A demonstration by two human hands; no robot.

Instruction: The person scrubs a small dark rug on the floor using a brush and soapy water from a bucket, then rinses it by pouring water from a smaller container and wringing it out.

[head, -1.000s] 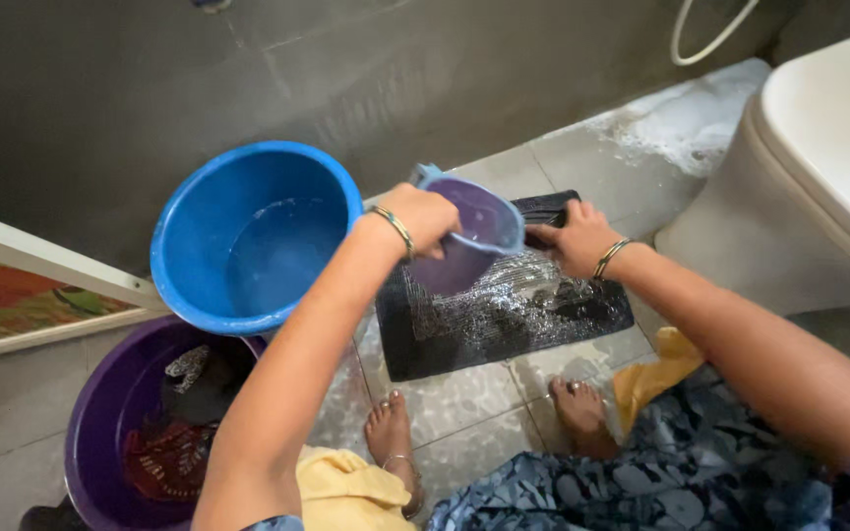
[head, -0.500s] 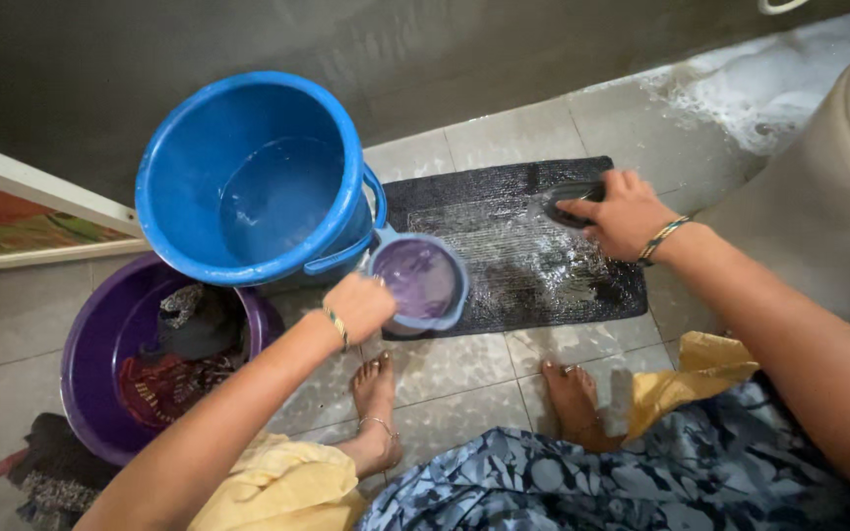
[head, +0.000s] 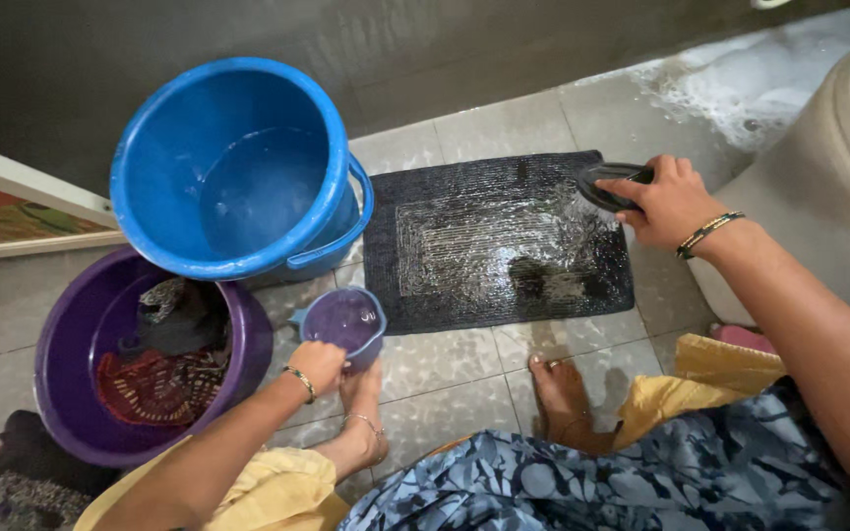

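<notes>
A wet black floor mat (head: 499, 241) lies flat on the tiled floor. My right hand (head: 666, 202) grips a dark scrubbing brush (head: 607, 184) at the mat's far right corner. My left hand (head: 317, 366) holds the handle of a small purple mug (head: 343, 322), which rests low on the floor just left of the mat's near edge. A blue bucket (head: 233, 167) with a little water stands left of the mat. My bare feet are on the tiles below the mat.
A purple tub (head: 100, 344) holding dark and red clothes sits at the lower left, with more cloth beside it. A white toilet (head: 838, 167) stands at the right. Soap foam (head: 750, 84) covers the tiles at the top right. A grey wall runs along the back.
My left hand has brought the mug down from over the mat to the floor beside it. My right hand with the brush has shifted to the mat's right corner.
</notes>
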